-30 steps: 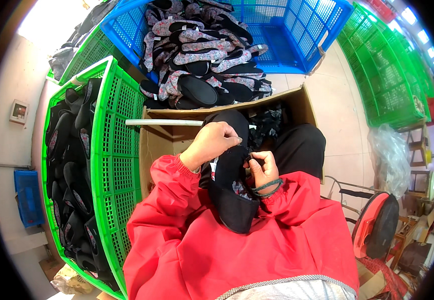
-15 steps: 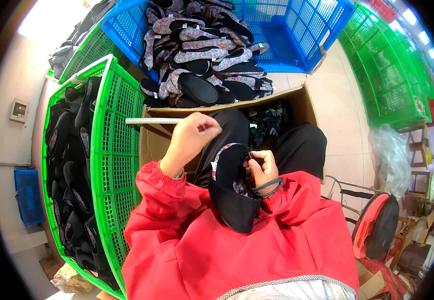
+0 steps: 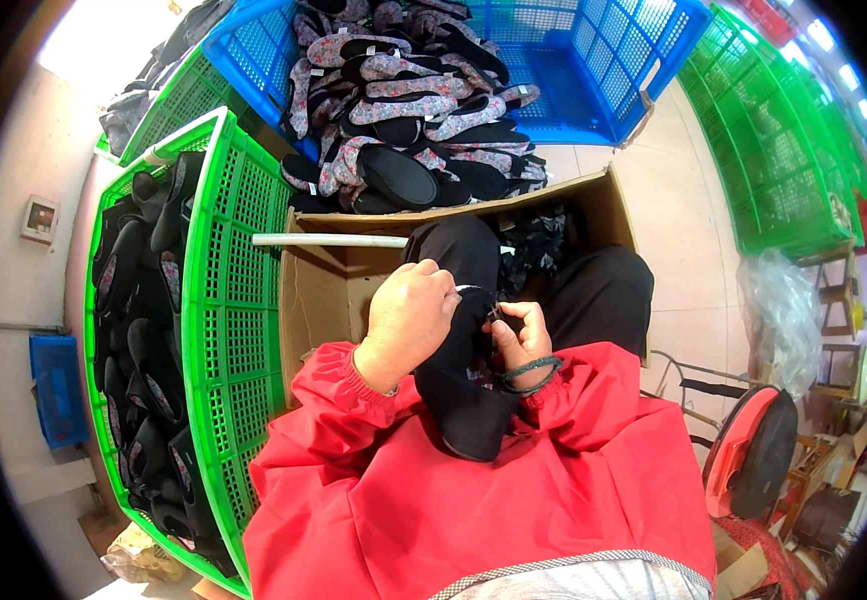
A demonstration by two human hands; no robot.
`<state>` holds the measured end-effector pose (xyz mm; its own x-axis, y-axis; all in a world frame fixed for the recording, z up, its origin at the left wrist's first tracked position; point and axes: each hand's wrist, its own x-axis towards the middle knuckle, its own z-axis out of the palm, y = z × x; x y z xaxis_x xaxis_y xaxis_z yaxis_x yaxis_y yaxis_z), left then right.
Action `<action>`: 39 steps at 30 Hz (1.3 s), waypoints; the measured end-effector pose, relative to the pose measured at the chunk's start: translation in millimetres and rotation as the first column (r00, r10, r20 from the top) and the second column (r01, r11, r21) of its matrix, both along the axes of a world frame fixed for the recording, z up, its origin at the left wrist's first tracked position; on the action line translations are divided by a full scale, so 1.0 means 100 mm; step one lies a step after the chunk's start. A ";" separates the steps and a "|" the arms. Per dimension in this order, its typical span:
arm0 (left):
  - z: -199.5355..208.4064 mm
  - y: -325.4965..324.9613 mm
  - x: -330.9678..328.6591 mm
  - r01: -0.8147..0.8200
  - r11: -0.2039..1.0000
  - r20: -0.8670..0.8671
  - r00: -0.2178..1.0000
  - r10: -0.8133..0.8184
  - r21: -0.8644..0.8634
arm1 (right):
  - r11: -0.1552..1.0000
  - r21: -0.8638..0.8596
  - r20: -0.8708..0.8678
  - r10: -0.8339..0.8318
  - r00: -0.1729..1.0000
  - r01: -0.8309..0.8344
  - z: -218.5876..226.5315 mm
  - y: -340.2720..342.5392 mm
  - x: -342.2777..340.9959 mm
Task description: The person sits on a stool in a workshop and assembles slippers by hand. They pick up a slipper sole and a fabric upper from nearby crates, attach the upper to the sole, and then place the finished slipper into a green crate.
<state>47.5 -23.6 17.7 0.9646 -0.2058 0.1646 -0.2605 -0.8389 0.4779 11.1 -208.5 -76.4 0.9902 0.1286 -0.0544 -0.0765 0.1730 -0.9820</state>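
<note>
Over the cardboard box (image 3: 329, 300), left hand (image 3: 409, 320) and right hand (image 3: 524, 338) both grip a black slipper (image 3: 469, 400).

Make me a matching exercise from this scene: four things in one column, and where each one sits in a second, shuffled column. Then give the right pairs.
Things:
1. black shoe
2. blue crate
3. green crate
4. cardboard box

Places:
A. beside the person's left arm, full of dark shoes
B. on the floor between the person's knees
C. on the lap, held between left hand and right hand
D. beyond the knees, heaped with flowered shoes

Pairs: 1-C, 2-D, 3-A, 4-B
</note>
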 end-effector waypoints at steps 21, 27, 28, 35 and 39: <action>-0.12 0.14 -0.22 -0.202 0.938 -0.350 0.932 0.096 -0.281 | 1.000 -0.024 0.073 -0.013 0.997 0.015 -0.04 0.04 0.01; -0.22 -0.04 -0.31 -0.230 0.944 -0.172 0.966 0.193 -0.235 | 0.979 -0.199 0.160 -0.004 0.987 0.037 0.13 0.08 0.06; -0.23 -0.06 -0.31 -0.231 0.946 -0.160 0.967 0.198 -0.227 | 0.968 -0.249 0.175 0.017 0.984 0.028 0.18 0.07 0.08; -0.24 -0.11 -0.32 -0.225 0.958 -0.088 0.973 0.212 -0.179 | 0.864 -0.503 0.246 0.164 0.955 -0.019 0.34 0.04 0.19; -0.26 -0.13 -0.32 -0.191 0.970 0.003 0.981 0.193 -0.150 | 0.805 -0.588 0.226 0.254 0.941 -0.076 0.44 0.01 0.28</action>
<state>15.5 -37.1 -7.8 0.9803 0.0110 0.1970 -0.1113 -0.7939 0.5978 38.9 -207.6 -32.1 0.9395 0.3256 0.1060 0.2402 -0.4060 -0.8817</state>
